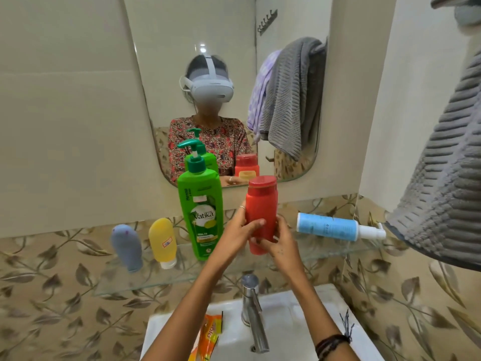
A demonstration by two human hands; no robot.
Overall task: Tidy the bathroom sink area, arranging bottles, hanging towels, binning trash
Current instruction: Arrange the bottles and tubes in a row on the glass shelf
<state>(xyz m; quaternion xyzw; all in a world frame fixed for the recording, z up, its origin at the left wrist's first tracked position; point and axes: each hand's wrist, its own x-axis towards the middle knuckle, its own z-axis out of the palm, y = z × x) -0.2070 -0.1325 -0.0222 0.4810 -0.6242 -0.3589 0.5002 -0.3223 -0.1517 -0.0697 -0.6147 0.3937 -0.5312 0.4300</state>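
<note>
Both hands hold a red bottle (261, 204) upright over the glass shelf (145, 285). My left hand (240, 229) wraps its left side and my right hand (282, 239) grips its lower right. A tall green pump bottle (200, 214) stands just left of it. Further left stand a yellow tube (162, 242) and a grey tube (127, 247), both cap down. A blue and white pump bottle (335, 226) lies on its side at the shelf's right end. An orange wrapper (207, 337) lies on the sink's left rim.
A grey towel (442, 178) hangs at the right, close to the shelf's end. The white sink (289, 324) with its chrome tap (252, 308) is below the shelf. The mirror (229, 74) above reflects a person, towels and hooks.
</note>
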